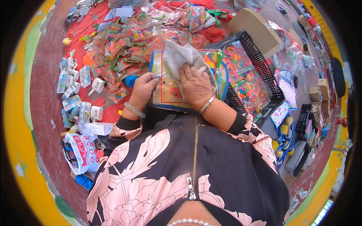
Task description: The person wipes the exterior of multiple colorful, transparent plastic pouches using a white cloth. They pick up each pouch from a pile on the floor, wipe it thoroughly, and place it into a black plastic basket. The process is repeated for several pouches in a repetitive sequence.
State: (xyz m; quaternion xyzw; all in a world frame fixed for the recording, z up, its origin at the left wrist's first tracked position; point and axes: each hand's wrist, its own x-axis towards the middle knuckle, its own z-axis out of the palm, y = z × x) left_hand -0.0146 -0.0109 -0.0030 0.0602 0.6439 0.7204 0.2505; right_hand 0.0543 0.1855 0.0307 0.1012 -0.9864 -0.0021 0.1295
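A flat, shiny, colourful picture panel (171, 84) lies in front of me, with a yellow face, a red printed frame and blue edges. I cannot tell whether it is a book or a bag. At its left edge my left hand (145, 88) is closed, thumb and forefinger pinching the border. My right hand (197, 84) presses a whitish-grey cloth (176, 56) onto the panel, its fingers laid over the folds. The cloth covers the panel's upper middle.
Clear packets of colourful pieces (124, 52) are heaped on red cloth beyond the panel. A black plastic crate (277, 92) with more packets stands to the right, beside a cardboard box (254, 32). White stamp-like items (98, 86) and a carrier bag (81, 150) lie left.
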